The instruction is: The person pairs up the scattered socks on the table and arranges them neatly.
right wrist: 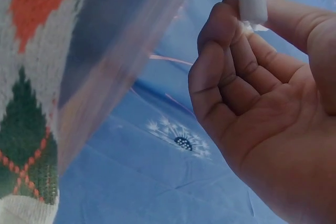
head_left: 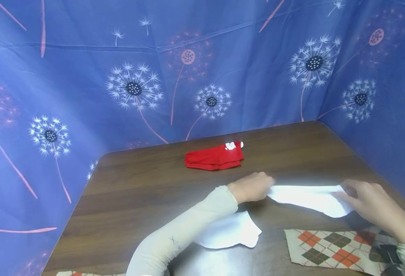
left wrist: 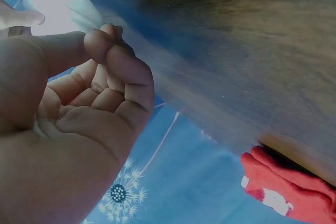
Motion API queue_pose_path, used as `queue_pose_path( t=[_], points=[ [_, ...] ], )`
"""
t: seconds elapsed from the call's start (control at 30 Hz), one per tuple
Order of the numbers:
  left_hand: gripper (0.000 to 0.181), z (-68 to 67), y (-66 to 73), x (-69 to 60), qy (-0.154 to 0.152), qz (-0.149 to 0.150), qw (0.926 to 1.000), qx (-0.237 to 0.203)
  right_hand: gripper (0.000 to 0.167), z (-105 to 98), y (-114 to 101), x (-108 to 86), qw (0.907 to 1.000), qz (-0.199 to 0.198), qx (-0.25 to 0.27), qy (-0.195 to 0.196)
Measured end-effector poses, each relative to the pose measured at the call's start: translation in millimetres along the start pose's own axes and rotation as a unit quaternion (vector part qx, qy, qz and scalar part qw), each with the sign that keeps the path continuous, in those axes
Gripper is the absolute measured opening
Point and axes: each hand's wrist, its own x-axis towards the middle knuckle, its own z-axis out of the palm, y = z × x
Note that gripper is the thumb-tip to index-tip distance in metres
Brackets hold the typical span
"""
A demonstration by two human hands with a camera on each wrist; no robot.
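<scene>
L hand (head_left: 252, 187) & R hand (head_left: 369, 199) pinching opp. ends of white sock (head_left: 306, 196), held abv table (head_left: 137, 199)

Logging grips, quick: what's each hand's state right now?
Left hand: closed, pinching one end of the raised white sock.
Right hand: closed, pinching that sock's other end.

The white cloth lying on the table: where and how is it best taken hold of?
Probably pinch the right end of the white cloth, coming from above on the right. It lies nearly flat, so an exposed edge should help; that end is uncovered, while the left sleeve hides part of its other side.
</scene>
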Motion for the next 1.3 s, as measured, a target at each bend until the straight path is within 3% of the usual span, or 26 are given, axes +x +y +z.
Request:
queue_pose_path(
  t=[0.33, 0.47, 1.1, 1.3],
  points=[
    [0.005, 1.3, -6.9, -10.5, 0.013, 0.011, 0.9999, 0.001, 0.034, 1, -8, 1.6, 0.9997, -0.015, 0.009, 0.014],
    [0.005, 0.8, -7.7, -16.9, 0.02, 0.01, 0.9997, 0.009, 0.039, 3, -12, 2.0, 0.9997, -0.019, 0.009, 0.015],
    [0.013, -8.5, -3.4, -58.7, 0.03, 0.011, 0.9975, 0.063, 0.042, 7, -37, 6.7, 0.9979, -0.054, 0.008, 0.034],
    [0.014, -11.3, -8.6, -72.0, 0.039, 0.009, 0.9964, 0.074, 0.031, 9, -48, 10.6, 0.9981, -0.055, 0.016, 0.024]
  ],
)
